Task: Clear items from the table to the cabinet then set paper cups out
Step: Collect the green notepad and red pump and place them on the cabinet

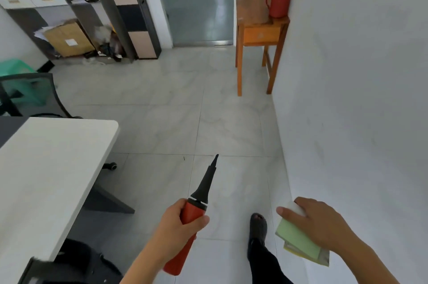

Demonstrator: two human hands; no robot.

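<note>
Both hands are full over the tiled floor (227, 126) — left hand (176, 226) curls round a red pump (194, 209), black nozzle pointing forward; right hand (322, 223) pinches a flat green packet (298, 244) with something white on top. Just left sits the white table (46, 168) — the grey cabinet (108, 13) stands far back

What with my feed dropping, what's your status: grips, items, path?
Left grip holds red pump, nozzle forward. Right grip holds green pads. Both off the white table. Bare floor ahead to the cabinet; wooden stand against right wall.
</note>
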